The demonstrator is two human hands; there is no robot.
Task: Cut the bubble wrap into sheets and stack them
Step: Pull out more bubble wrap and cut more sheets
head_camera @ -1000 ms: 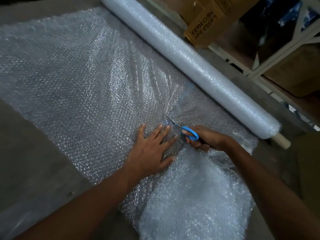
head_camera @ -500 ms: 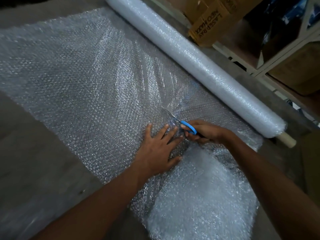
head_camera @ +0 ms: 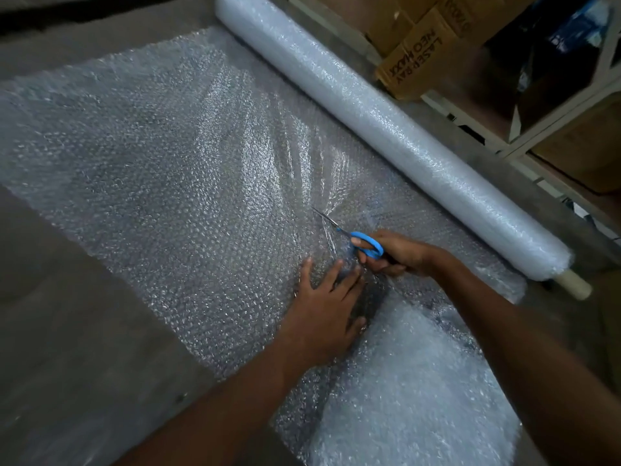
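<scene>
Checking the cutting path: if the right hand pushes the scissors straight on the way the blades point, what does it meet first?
Only more bubble wrap. The right hand aims the scissors up and left across the unrolled sheet; the roll lies off to the right of that line, it seems.

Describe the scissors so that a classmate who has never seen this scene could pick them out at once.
Find the long bubble wrap roll lying on the floor, then the unrolled bubble wrap sheet beside it. On that sheet, the right hand grips the scissors: bright blue handles, the only vivid colour among clear plastic.
</scene>
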